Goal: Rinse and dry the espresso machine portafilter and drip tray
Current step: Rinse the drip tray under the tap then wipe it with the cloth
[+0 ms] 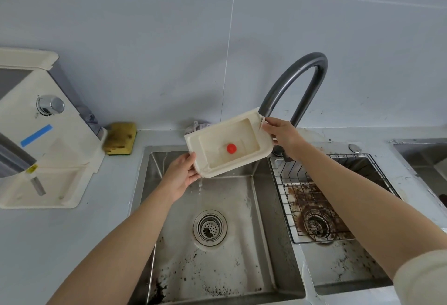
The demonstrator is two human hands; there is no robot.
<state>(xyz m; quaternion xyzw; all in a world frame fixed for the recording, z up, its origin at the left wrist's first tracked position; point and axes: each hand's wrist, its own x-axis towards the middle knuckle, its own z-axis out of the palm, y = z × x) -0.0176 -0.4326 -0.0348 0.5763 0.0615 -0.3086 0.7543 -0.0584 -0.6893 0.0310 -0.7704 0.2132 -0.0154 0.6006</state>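
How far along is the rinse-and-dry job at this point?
Done: the drip tray is off the espresso machine. In hand: left hand and right hand tilt it under the faucet, water running off its low corner into the sink. Left: drying it; no portafilter clearly in view.

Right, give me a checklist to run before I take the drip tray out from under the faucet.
1. Grip: ok, left hand holds the drip tray at its lower corner, right hand at the upper.
2. Water on tray: ok, faucet runs onto its upper right corner.
3. Draining: ok, water spills off the low corner into the sink.
4. Red float in the tray well: ok.
5. Tray rinsed clean: cannot tell.
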